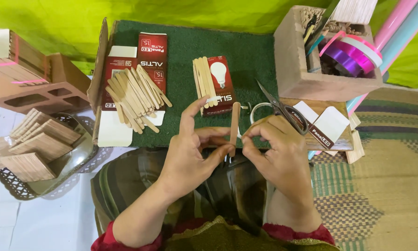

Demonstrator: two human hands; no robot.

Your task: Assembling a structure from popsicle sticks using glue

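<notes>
Pinched upright between both hands, a wooden stick [235, 122]: left hand [190, 155] grasping its lower end with thumb and fingers, forefinger raised free; right hand [278, 151] closed on the same lower end from the other side, fingertips meeting the left's. Held just above the front edge of a green mat [181, 60]. Right behind the stick, a red bulb box [224, 86] with a small row of sticks [203, 80] on it. Beside the right hand, scissors [281, 109]. Farther left, a flattened carton [120, 100] bearing a loose heap of sticks [135, 95]. At far left, a tray [20, 193] of stick panels [37, 144]. Far right, a tan box [302, 69] holding ribbon rolls [351, 53]
</notes>
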